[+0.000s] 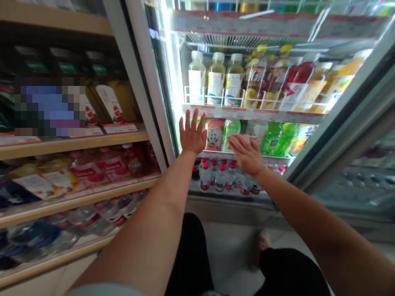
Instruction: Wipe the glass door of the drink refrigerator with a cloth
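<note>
My left hand [193, 133] is stretched out with its fingers spread, in front of the left end of a lit cooler shelf [247, 114], holding nothing. Beside it stands a red-labelled drink [214, 135]. My right hand [246, 154] reaches toward the lower shelf, its fingers extended and a pale, blurred patch at them; whether it holds a cloth or anything else is unclear. Near its fingertips is a green-labelled drink [231, 128]. Green bottles [272, 139] stand to its right. Small red-capped water bottles [220, 179] stand below both hands.
The glass door [348, 115] stands at the right. Wooden shelves [77, 144] with bottles line the left side, beside the cooler's metal frame [145, 82]. White-capped bottles [216, 80] and yellow-capped tea bottles [254, 78] fill the upper shelf. My legs are below, over a tiled floor [228, 246].
</note>
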A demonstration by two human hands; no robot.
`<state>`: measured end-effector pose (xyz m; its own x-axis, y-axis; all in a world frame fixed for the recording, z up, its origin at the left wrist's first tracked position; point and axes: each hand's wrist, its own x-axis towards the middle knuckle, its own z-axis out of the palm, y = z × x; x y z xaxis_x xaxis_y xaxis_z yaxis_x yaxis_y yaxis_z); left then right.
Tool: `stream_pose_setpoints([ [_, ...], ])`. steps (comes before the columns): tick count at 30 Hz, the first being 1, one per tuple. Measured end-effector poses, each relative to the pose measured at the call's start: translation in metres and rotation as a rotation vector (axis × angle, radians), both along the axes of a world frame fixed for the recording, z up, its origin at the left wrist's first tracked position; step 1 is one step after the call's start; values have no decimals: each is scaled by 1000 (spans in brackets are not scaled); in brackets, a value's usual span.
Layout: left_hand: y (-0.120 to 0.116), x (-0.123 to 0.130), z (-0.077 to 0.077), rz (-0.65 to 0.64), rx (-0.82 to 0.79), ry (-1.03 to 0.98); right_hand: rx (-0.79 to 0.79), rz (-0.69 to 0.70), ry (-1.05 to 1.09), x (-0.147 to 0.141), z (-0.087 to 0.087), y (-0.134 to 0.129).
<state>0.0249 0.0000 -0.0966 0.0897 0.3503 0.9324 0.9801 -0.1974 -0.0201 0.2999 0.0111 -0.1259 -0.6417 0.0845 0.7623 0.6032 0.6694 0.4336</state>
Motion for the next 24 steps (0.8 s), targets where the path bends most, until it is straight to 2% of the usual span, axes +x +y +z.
stream_pose_setpoints([
  [2, 3, -2, -1, -23, 17, 14, -47, 54, -210, 16, -20, -1],
  [4, 5, -4, -1, -47, 45, 26, -49, 44, -265, 34, -26, 2],
  [7, 6, -5, -2, -85, 46, 7, -16, -111, 8, 50, -11, 12],
  [10, 5, -5, -1, -102, 12, -35, 19, -227, 292, 51, 4, 17],
  [12, 4, -4, 0, -100, -4, -52, 39, -184, 195, 49, 3, 14],
  [15, 2, -1, 2, -84, -11, -75, 50, -34, -173, 53, -3, 8],
  [16, 1, 0, 2, -78, -9, -78, 45, -19, -208, 56, -1, 7],
  [17, 1, 0, 3, -72, -7, -73, 37, -36, -166, 58, 4, 8],
  [21, 1, 0, 3, -59, -23, -52, 16, -181, 351, 54, 35, 19],
  [23, 1, 0, 3, -64, -40, -63, -14, -195, 432, 43, 39, 20],
  [24, 1, 0, 3, -67, -47, -68, -38, -187, 391, 37, 34, 17],
])
